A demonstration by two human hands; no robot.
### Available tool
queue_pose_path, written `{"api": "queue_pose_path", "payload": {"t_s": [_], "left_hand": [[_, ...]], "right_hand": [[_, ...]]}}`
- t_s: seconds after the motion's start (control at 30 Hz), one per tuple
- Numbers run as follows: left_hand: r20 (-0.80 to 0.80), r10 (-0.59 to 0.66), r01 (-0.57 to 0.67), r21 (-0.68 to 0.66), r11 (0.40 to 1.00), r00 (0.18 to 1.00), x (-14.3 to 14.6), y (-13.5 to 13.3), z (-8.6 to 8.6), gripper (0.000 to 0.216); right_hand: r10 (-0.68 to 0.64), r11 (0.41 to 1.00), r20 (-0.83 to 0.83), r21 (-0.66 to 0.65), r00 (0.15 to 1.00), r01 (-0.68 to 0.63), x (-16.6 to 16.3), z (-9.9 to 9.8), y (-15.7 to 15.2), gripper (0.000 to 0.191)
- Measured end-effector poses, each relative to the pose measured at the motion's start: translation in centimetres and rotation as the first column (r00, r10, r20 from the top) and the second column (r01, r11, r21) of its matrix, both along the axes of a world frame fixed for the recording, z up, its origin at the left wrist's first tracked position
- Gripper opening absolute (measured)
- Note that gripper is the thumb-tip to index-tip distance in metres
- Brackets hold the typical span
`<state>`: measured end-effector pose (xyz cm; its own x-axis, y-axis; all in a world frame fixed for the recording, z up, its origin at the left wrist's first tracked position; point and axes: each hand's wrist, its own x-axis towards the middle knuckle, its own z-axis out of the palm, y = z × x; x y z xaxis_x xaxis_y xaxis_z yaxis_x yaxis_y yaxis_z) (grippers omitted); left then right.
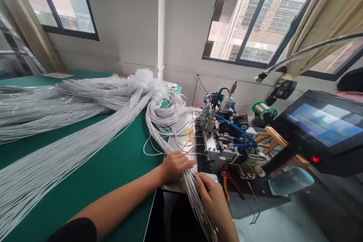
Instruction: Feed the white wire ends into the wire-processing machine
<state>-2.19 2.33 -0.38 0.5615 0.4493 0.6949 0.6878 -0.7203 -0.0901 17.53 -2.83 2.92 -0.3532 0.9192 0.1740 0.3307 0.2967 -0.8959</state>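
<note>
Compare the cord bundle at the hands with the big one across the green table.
The small bundle is thin; the big bundle is far thicker. The small bundle hangs off the table edge by the machine; the big bundle lies along the green table. The left hand and right hand touch the small bundle; the big bundle lies untouched. Both are pale cords.

The cords (pixel 70 121) are plain greyish white, streaked across a deep green table cover (pixel 113 170). The machine (pixel 224 147) is bare silver metal threaded with bright blue tubes (pixel 238 128). The screen (pixel 323 124) glows blue in a black housing, beside one red light (pixel 315 159). The pliers (pixel 227 181) have orange handles, and the curtain (pixel 326 19) is beige.
</note>
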Motion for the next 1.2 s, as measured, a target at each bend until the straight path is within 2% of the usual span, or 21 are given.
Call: {"api": "queue_pose_path", "payload": {"t_s": [0.17,0.37,0.57,0.8,1.03,1.2], "left_hand": [[0.045,0.048,-0.049,0.015,0.999,0.998,-0.3,-0.6,0.3,0.025],[0.154,0.182,-0.183,-0.006,0.983,0.971,-0.2,-0.4,0.2,0.016],[0.11,0.049,-0.05,0.003,0.999,0.993,-0.2,-0.6,0.1,0.028],[0.085,-0.059,0.059,0.006,0.998,0.995,0.5,-1.8,0.6,0.025],[0.056,-0.02,0.02,-0.014,1.0,0.998,0.9,-0.8,-0.2,0.026],[0.056,0.005,-0.004,-0.016,1.0,0.998,1.0,-0.6,-0.1,0.028]], "right_hand": [[-0.158,0.986,0.073,0.059,0.985,0.153,1.6,0.9,1.7,0.033],[-0.253,0.968,0.026,0.004,0.967,0.253,2.1,1.1,3.4,0.033],[-0.372,0.928,-0.137,-0.029,0.918,0.371,2.1,0.1,3.5,0.033],[-0.322,0.947,-0.166,-0.042,0.932,0.319,3.0,-0.1,2.8,0.032],[-0.256,0.962,-0.127,-0.132,0.958,0.239,4.4,-0.3,3.2,0.035],[-0.263,0.962,0.015,-0.071,0.965,0.264,5.2,-0.7,4.1,0.035]]}}
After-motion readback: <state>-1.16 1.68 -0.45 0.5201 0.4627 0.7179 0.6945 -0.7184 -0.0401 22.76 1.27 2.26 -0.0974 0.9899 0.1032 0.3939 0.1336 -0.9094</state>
